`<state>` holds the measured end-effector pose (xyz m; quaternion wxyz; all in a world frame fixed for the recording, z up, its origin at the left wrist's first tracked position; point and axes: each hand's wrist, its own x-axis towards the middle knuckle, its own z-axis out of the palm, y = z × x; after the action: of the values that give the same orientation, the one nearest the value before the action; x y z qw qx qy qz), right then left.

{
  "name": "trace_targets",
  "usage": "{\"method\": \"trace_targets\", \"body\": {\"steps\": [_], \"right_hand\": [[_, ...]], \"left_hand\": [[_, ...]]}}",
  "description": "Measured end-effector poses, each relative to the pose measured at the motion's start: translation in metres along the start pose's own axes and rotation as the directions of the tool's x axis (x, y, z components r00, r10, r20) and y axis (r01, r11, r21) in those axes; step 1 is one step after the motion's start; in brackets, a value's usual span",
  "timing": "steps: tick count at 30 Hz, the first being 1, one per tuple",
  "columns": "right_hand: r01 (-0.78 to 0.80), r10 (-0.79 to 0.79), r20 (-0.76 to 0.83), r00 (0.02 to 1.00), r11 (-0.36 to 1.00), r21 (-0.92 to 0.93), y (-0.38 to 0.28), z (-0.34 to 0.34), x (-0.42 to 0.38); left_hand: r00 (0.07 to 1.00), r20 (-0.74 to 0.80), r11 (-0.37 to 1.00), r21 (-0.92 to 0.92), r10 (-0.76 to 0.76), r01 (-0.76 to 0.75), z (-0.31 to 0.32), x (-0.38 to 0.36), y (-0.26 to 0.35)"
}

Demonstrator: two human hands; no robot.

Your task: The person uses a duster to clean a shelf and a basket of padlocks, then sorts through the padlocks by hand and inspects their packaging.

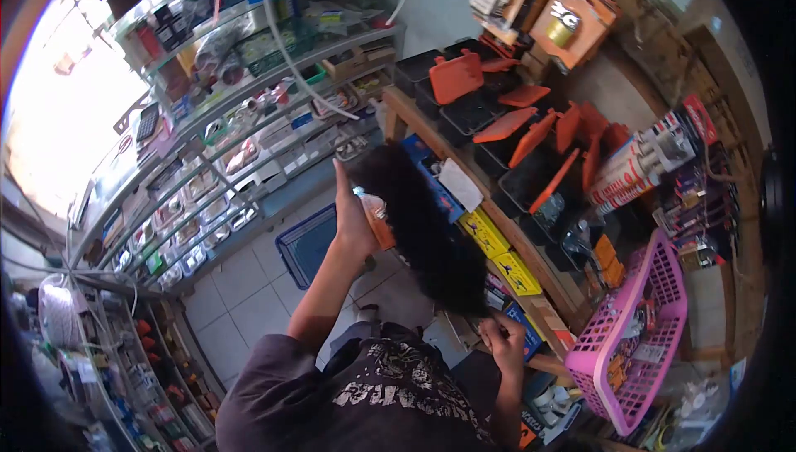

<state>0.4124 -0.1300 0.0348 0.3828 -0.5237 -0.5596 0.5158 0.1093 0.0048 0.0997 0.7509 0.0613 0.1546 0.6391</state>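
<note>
My left hand (355,224) is closed around the near side of a long, black, bristly brush (427,236), thumb pointing up along it. An orange patch with a shiny label (377,218) shows on the brush beside my palm. The brush slants from upper left to lower right in front of my chest. At its lower right end is my right hand (503,340), fingers curled closed. Whether they pinch the bristle tips or something else is hidden.
Black bins with orange lids (531,137) and yellow boxes (499,251) line the wooden shelf at right. A pink basket (634,344) stands near my right arm. A blue crate (311,249) is on the tiled floor. Glass display shelves (240,133) stand at left.
</note>
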Motion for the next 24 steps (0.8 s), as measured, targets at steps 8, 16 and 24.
{"method": "trace_targets", "body": {"steps": [8, 16, 24], "right_hand": [[-0.008, 0.01, -0.04, 0.999, 1.0, 0.029, -0.016, 0.028, 0.021], [-0.035, 0.035, 0.058, 0.998, 0.999, 0.005, -0.003, 0.026, 0.021], [0.132, -0.121, 0.102, 0.987, 0.986, -0.105, 0.01, 0.04, 0.014]], "left_hand": [[0.958, 0.238, 0.965, -0.169, -0.157, 0.2, -0.021, 0.004, -0.014], [0.998, -0.009, 0.995, -0.082, -0.06, 0.059, -0.032, 0.007, -0.022], [0.926, 0.33, 0.981, -0.125, 0.184, -0.151, -0.09, 0.039, 0.022]]}}
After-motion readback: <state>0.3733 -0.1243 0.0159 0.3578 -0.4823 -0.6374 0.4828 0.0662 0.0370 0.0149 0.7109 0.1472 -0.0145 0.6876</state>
